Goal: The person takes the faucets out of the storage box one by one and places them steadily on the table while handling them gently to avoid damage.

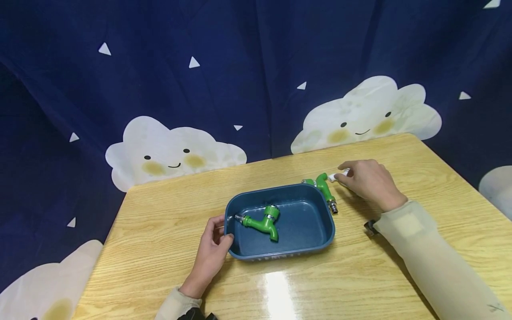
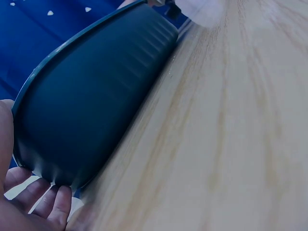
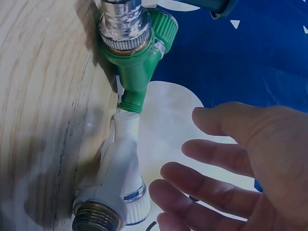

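Observation:
A dark blue plastic basin (image 1: 302, 229) stands on the table, and my left hand (image 1: 210, 253) grips its left end, thumb over the rim and fingers on the outer wall. Inside it lies a green tap (image 1: 262, 225) with a silver threaded end. Just beyond the basin's right end is a second green tap (image 1: 326, 191). Its spout points at the mouth of a white tap (image 3: 120, 163), which lies on the table with a brass-coloured thread. Beside the white tap my right hand (image 1: 366, 180) has its fingers spread, with a gap to the tap in the right wrist view.
The wooden table (image 1: 160, 222) has a light grain and a bright reflection near its front. A dark blue curtain (image 1: 224, 80) with clouds and white triangles hangs along its back edge. Dark wrist straps (image 1: 370, 227) show at the cuffs.

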`<state>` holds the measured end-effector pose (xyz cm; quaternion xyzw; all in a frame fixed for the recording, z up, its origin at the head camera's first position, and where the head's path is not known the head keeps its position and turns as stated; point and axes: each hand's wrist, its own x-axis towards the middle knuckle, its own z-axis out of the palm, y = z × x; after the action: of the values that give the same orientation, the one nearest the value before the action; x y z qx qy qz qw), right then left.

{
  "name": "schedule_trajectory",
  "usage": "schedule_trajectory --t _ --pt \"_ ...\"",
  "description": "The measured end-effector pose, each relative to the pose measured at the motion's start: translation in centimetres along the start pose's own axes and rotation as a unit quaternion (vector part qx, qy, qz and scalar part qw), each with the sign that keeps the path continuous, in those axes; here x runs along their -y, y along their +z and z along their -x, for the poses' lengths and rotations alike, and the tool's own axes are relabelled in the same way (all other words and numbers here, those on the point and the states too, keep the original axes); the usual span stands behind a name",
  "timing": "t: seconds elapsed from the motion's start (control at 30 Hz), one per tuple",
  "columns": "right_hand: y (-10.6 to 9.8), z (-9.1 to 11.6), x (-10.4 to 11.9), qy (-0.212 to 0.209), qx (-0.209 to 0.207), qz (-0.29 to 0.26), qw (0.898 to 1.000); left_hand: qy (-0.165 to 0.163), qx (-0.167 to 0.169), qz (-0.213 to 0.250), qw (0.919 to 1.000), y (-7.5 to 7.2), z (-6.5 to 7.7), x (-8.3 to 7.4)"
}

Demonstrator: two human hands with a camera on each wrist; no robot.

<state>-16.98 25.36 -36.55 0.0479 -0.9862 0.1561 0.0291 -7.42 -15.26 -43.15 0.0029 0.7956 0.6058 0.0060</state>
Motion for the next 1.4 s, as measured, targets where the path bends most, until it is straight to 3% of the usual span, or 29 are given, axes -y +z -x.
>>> schedule_trajectory --t 1.4 --pt "-0.6 1.1 2.5 -0.075 -0.031 0.005 0.997 0.005 0.005 -0.005 1.0 -0.1 0.0 0.1"
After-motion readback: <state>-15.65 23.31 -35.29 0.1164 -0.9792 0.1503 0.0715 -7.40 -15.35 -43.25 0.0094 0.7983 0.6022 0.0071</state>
